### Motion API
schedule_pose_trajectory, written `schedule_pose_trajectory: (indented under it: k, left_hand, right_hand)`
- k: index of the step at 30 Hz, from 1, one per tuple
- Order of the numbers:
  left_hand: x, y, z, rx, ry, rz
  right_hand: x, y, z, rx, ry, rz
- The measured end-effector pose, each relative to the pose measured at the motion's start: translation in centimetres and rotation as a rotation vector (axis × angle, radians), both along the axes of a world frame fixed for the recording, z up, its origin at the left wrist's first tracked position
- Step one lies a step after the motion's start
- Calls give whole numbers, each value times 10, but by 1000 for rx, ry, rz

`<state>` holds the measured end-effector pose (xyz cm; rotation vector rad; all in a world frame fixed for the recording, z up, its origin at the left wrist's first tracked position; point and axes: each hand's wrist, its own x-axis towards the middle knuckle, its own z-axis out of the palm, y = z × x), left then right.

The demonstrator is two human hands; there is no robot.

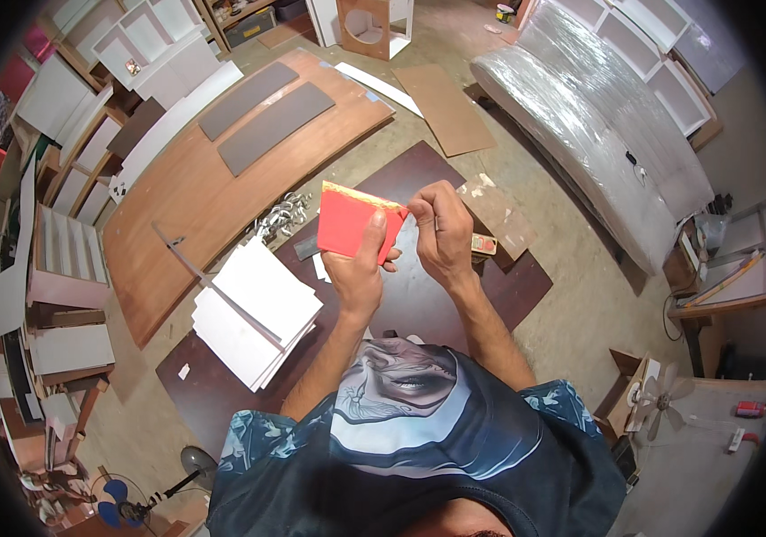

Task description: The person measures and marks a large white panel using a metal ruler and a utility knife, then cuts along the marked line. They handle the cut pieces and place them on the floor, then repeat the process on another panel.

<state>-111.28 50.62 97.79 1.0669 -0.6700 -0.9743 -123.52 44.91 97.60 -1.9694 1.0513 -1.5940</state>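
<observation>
My left hand holds up a flat red piece with a yellow strip along its top edge, thumb on its face and fingers behind. What it is made of I cannot tell. At its upper right corner my right hand is closed in a pinch; whatever its fingertips hold is too small to make out. Both hands are above a dark brown board. On that board, left of my left forearm, lies a stack of white panels with a thin strip across it.
Curled silvery strips lie beyond the stack. A small box is just right of my right hand. At the far left is a large wooden sheet bearing two grey panels. A plastic-wrapped panel leans at the right.
</observation>
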Motion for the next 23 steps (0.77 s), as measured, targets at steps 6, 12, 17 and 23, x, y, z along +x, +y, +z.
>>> schedule_pose_trajectory:
  k: [6, 12, 17, 23]
  left_hand:
    - [11, -10, 5, -13, -68, -6]
    - [9, -13, 4, 27, -125, -28]
    - [10, -14, 8, 59, -253, -94]
    - [26, -16, -1, 102, -266, -56]
  right_hand:
    - [2, 25, 5, 152, -72, 30]
    - [-14, 25, 30, 229, -16, 77]
    - [-26, 4, 56, 190, 43, 69]
    - [-34, -4, 66, 665, -16, 281]
